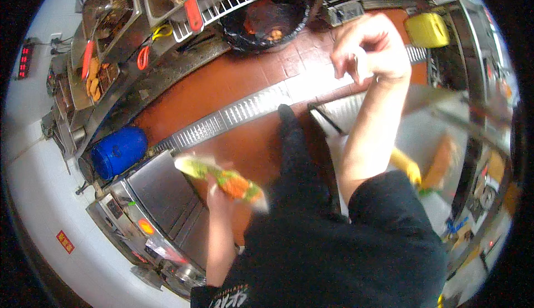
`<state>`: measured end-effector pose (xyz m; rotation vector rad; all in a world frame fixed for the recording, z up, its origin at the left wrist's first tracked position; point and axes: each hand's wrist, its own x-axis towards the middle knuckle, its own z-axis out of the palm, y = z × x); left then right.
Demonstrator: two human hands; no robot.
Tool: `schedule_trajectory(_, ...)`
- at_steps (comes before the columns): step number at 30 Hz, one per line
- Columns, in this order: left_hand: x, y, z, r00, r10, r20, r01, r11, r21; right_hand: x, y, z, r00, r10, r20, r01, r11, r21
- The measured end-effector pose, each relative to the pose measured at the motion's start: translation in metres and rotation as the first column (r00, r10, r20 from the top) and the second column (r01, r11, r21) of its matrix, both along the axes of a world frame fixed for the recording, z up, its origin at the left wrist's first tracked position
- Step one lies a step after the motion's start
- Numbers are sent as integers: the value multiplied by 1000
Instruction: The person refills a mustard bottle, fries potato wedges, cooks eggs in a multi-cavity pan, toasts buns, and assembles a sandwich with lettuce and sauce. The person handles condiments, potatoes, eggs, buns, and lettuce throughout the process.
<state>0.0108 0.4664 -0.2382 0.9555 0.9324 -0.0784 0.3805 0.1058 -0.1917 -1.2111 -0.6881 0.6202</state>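
Note:
Low in front of my body, my left hand [217,193] grips a long, pale-edged open food item [227,180], apparently a filled roll. Green leaves and an orange filling show along its top, though motion blurs it. My right hand [367,51] is raised high over the floor with its fingers curled inward. Glare washes out that hand, so I cannot tell whether anything sits between the fingers. Below my right forearm, on the pale worktop [417,116], lie a long brown bread-like item [440,164] and a yellow squeeze bottle [404,166].
Fryers with red-handled baskets [193,13] line the far left. A black-lined bin [265,24] stands beside them. A metal drain grate [254,105] crosses the red tiled floor [187,112]. At left is a blue drum [119,151]; at upper right, a yellow jug [427,30].

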Motion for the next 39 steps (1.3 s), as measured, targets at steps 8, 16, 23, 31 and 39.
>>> schedule_trajectory(8,70,15,-56,866,-102,-489,227,952,204,142,178,-400,732,-580,357,481,70,-874)
schedule_trajectory(16,195,-6,-125,869,-350,-350,362,931,-32,115,129,-402,606,-592,-531,318,792,-520)
schedule_trajectory(23,261,-29,-143,958,-261,-122,216,930,-299,18,117,-241,714,-311,-627,245,950,-192)
schedule_trajectory(31,264,-42,-117,941,-337,12,313,861,-401,-85,165,-131,911,-358,203,411,775,-480)
schedule_trajectory(39,235,-40,-99,956,-294,-26,270,908,-320,-126,174,-106,905,-306,296,421,739,-525)
